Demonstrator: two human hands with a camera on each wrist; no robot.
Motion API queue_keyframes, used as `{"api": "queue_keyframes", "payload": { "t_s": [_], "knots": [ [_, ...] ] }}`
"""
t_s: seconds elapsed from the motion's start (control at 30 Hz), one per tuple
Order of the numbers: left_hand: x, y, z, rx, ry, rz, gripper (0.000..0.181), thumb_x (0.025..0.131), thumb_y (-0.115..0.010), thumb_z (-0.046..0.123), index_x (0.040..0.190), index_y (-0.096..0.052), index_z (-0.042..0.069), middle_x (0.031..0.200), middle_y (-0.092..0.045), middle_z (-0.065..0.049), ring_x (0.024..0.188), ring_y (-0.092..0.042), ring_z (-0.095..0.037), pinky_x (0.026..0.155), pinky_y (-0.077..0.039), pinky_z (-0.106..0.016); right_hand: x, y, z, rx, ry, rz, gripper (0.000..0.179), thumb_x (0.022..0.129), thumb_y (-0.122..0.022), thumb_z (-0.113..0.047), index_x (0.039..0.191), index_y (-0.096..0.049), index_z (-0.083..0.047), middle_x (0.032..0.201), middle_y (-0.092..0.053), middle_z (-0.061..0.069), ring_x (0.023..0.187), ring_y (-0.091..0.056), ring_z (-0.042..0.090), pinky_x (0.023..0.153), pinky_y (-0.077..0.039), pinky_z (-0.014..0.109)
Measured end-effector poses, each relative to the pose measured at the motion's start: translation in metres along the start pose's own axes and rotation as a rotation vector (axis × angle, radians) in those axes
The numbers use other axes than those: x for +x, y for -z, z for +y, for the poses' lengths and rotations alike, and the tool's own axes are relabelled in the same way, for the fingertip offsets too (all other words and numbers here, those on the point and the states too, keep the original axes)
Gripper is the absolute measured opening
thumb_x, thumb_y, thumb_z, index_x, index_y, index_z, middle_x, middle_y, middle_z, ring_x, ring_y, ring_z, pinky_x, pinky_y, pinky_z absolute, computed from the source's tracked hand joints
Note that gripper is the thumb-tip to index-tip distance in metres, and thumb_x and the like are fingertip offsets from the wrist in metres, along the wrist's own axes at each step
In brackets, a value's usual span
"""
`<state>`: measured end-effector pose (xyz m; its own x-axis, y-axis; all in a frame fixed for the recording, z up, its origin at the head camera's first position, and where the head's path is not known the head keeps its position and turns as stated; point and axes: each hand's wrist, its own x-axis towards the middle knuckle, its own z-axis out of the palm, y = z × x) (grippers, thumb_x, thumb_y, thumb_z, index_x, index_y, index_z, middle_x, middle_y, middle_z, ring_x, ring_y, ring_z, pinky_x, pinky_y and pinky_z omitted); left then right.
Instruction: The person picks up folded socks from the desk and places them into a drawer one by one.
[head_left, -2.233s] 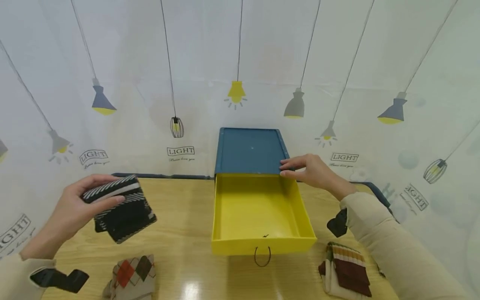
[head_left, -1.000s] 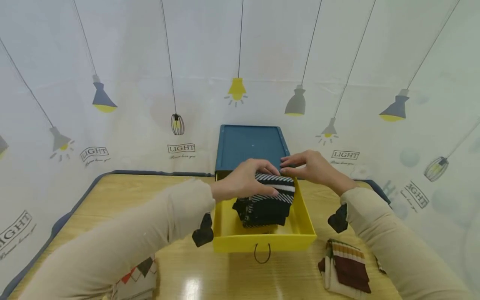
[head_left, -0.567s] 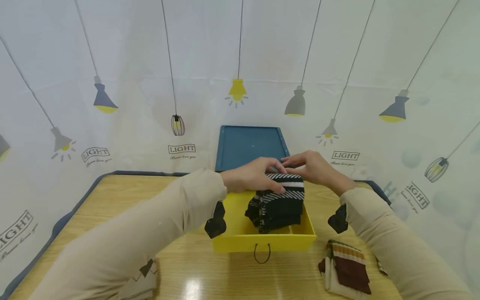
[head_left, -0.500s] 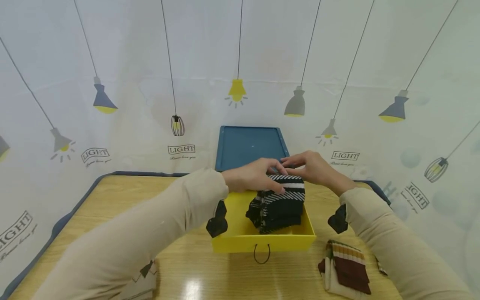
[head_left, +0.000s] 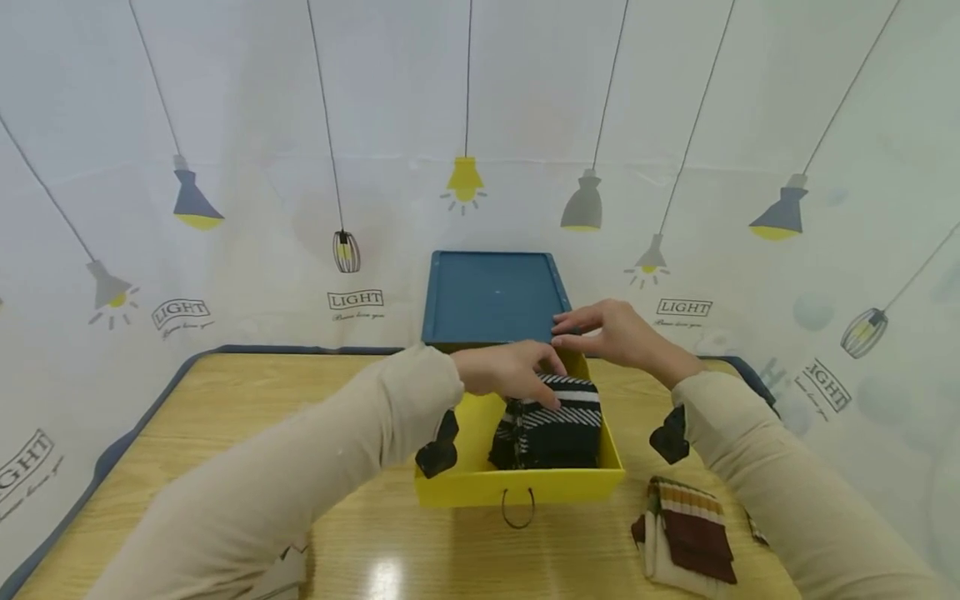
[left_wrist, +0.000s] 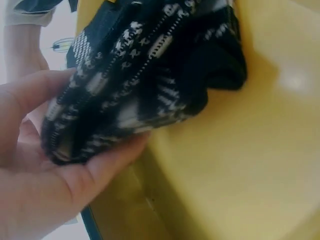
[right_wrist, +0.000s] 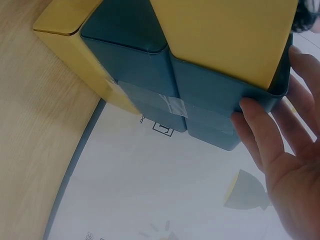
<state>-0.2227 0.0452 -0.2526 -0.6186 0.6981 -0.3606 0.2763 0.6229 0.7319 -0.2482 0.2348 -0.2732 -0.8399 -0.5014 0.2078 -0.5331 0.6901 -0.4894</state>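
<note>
Folded black-and-white patterned socks sit low in the pulled-out yellow drawer, towards its right side. My left hand holds their far edge, thumb on one face and fingers on the other; the left wrist view shows the fold of the socks between them. At the front right corner of the blue drawer cabinet, my right hand grips the casing. The right wrist view has its fingers and thumb on either side of the blue edge.
Cream-and-maroon folded socks lie on the wooden table right of the drawer. Beige folded socks are mostly hidden under my left sleeve. A black cord loop hangs on the drawer front. A printed sheet stands behind.
My left hand has carried the black-and-white socks from the left over the drawer, then lowered them inside. My right hand has stayed at the cabinet corner.
</note>
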Motion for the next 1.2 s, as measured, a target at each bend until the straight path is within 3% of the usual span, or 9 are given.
{"api": "queue_keyframes", "payload": {
  "t_s": [0.17,0.33,0.43,0.57,0.7,0.83,1.03,1.13,1.2],
  "knots": [
    [-0.005,0.008,0.002,0.120,-0.066,0.012,0.039,0.085,-0.059,0.011,0.123,-0.049,0.007,0.126,-0.047,-0.006,0.117,-0.042,-0.018,0.091,-0.039,-0.030,0.003,0.000,-0.001,-0.012,0.025,0.006,0.023,0.083,-0.063,-0.013,0.102,-0.067,-0.001,0.113,-0.058,0.014,0.095,-0.059,0.027,0.076,-0.048,0.040],
    [-0.020,0.015,0.001,0.134,-0.165,0.055,0.036,0.087,-0.058,0.011,0.121,-0.051,0.004,0.119,-0.054,-0.009,0.107,-0.051,-0.016,0.085,-0.043,-0.026,0.004,0.001,-0.001,-0.018,0.030,0.004,0.025,0.083,-0.063,-0.015,0.103,-0.066,-0.001,0.113,-0.058,0.014,0.096,-0.058,0.028,0.077,-0.048,0.041],
    [-0.033,0.016,-0.005,0.148,-0.224,0.129,0.034,0.086,-0.058,0.013,0.119,-0.053,0.005,0.117,-0.055,-0.008,0.106,-0.051,-0.017,0.086,-0.043,-0.028,0.004,0.002,-0.001,-0.016,0.007,0.000,0.026,0.083,-0.063,-0.018,0.104,-0.066,-0.003,0.114,-0.058,0.013,0.097,-0.058,0.027,0.078,-0.048,0.040],
    [-0.054,0.011,-0.020,0.123,-0.299,0.290,0.032,0.086,-0.059,0.016,0.116,-0.056,0.007,0.116,-0.055,-0.006,0.106,-0.051,-0.019,0.089,-0.041,-0.034,0.003,0.003,-0.001,-0.012,-0.025,0.002,0.027,0.083,-0.063,-0.021,0.104,-0.067,-0.004,0.116,-0.057,0.013,0.098,-0.057,0.027,0.079,-0.047,0.042],
    [-0.073,0.002,-0.045,0.053,-0.356,0.467,0.028,0.084,-0.061,0.016,0.111,-0.058,0.008,0.111,-0.055,-0.005,0.101,-0.050,-0.018,0.086,-0.042,-0.034,0.000,0.003,0.001,-0.016,-0.041,0.005,0.027,0.083,-0.062,-0.023,0.103,-0.067,-0.005,0.117,-0.056,0.013,0.098,-0.057,0.027,0.078,-0.047,0.041],
    [-0.096,-0.003,-0.075,-0.001,-0.350,0.572,0.030,0.083,-0.062,0.019,0.111,-0.058,0.010,0.110,-0.056,-0.002,0.099,-0.050,-0.016,0.084,-0.042,-0.035,-0.002,0.000,0.002,-0.006,-0.057,0.006,0.027,0.084,-0.062,-0.023,0.103,-0.067,-0.005,0.117,-0.056,0.012,0.098,-0.057,0.027,0.078,-0.048,0.039],
    [-0.139,-0.005,-0.139,0.003,-0.330,0.571,0.030,0.085,-0.060,0.020,0.114,-0.056,0.013,0.111,-0.056,0.000,0.099,-0.052,-0.015,0.081,-0.045,-0.033,-0.002,-0.003,0.002,0.005,-0.052,-0.002,0.027,0.084,-0.062,-0.024,0.103,-0.067,-0.006,0.118,-0.056,0.012,0.099,-0.056,0.027,0.078,-0.048,0.039],
    [-0.158,-0.007,-0.177,0.026,-0.284,0.542,0.031,0.086,-0.059,0.019,0.116,-0.054,0.013,0.112,-0.055,-0.001,0.099,-0.052,-0.011,0.079,-0.045,-0.032,-0.002,-0.003,0.002,0.006,-0.049,-0.003,0.027,0.084,-0.062,-0.024,0.103,-0.067,-0.006,0.118,-0.056,0.012,0.099,-0.056,0.027,0.079,-0.047,0.040],
    [-0.168,-0.009,-0.201,0.033,-0.219,0.520,0.034,0.086,-0.058,0.021,0.118,-0.052,0.013,0.112,-0.055,-0.003,0.098,-0.051,-0.009,0.078,-0.045,-0.033,-0.002,-0.002,0.002,0.004,-0.051,-0.003,0.027,0.084,-0.062,-0.024,0.103,-0.067,-0.006,0.118,-0.056,0.012,0.099,-0.056,0.027,0.079,-0.047,0.040]
  ]
}}
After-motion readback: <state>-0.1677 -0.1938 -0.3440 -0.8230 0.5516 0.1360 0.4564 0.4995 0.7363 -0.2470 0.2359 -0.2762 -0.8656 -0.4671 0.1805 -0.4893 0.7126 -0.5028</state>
